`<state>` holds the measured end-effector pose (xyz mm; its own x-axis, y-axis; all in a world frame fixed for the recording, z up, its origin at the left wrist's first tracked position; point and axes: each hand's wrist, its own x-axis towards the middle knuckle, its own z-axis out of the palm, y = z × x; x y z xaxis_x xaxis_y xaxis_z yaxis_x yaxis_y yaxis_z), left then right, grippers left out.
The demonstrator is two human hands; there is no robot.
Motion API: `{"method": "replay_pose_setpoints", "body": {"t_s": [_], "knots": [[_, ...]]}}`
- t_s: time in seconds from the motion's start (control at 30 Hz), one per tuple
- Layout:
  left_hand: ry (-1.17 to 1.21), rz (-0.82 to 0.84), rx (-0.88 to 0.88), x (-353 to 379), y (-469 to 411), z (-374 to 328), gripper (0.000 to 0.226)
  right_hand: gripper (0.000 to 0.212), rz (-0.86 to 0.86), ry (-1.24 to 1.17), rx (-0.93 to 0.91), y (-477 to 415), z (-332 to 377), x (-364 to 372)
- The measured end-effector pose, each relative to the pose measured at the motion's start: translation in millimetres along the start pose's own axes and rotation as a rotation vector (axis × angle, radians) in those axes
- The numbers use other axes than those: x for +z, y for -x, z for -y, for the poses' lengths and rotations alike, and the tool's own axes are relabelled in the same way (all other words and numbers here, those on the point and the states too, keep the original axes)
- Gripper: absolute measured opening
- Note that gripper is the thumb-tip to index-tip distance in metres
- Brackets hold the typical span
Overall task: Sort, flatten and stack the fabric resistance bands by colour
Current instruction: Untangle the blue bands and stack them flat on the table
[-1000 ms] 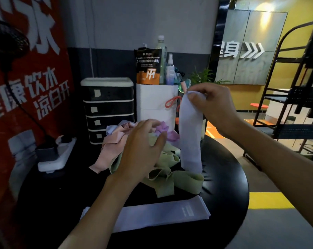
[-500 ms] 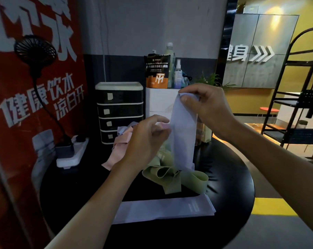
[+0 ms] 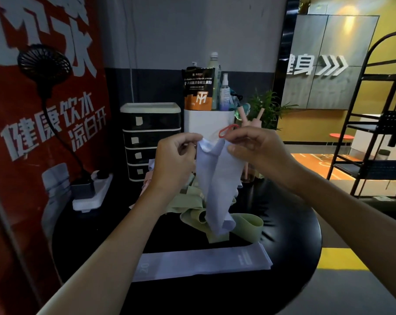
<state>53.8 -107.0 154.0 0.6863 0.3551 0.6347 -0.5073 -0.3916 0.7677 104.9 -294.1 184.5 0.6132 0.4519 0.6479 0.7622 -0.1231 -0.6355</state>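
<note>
Lavender fabric band (image 3: 217, 185) hangs upright between your two hands, raised over the round black table (image 3: 290, 237). Its lower end drops in front of the green bands (image 3: 247, 223) heaped mid-table; can't tell if it touches them. Your left hand (image 3: 174, 160) pinches the top left corner, thumb and fingers curled on the cloth. Your right hand (image 3: 258, 153) grips the top right edge, fingers curled, thumb pressed onto the fabric. The top edge is spread between both hands and the cloth is creased and twisted lower down.

A second lavender band (image 3: 201, 262) lies flat near the table's front edge, running left to right, with print at both ends. A pink band (image 3: 147, 180) peeks out behind your left wrist, just beside the green heap.

At the back of the table are a black drawer unit (image 3: 150, 137) and, just right of it, a white bin (image 3: 206, 121) holding a supplement pouch (image 3: 198, 87) and a spray bottle (image 3: 224, 92). A red loop (image 3: 227, 130) shows against the bin, above your right hand. A power strip (image 3: 90, 192) sits at the table's left edge, with a gooseneck fan (image 3: 43, 62) above it against the red banner (image 3: 45, 123)
</note>
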Motion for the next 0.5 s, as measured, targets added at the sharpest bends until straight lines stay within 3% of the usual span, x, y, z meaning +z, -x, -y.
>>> {"method": "replay_pose_setpoints", "body": {"t_s": [0.17, 0.37, 0.5], "knots": [[0.065, -0.004, -0.013, -4, 0, -14, 0.031, 0.022, 0.014, 0.045, 0.040, 3, -5, 7], [0.106, 0.043, 0.020, -5, 3, -23, 0.027, 0.053, 0.062, -0.074, 0.196, -4, -3, 16], [0.095, 0.070, 0.071, -7, 4, -26, 0.021, 0.031, 0.000, -0.131, 0.164, -10, 4, 24]]}}
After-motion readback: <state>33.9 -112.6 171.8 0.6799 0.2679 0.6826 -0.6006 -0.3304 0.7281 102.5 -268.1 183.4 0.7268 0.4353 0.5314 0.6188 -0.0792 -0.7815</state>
